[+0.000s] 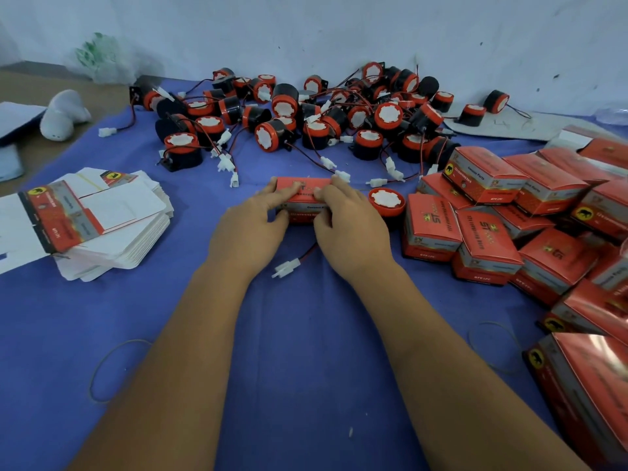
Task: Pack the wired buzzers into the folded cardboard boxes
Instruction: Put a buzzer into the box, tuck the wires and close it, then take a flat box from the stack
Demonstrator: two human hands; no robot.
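Folding now: left hand [249, 229] and right hand [351, 229] both grip one red carton [302, 195], mid-cloth.
Done: packed boxes [509, 212] heaped right.
Left: loose buzzers [306, 117] behind; flat blanks [102, 215] left.

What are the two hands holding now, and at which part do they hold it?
Both hands hold one red cardboard box. The left hand grips its left end, the right hand its right end, fingers curled over the top.
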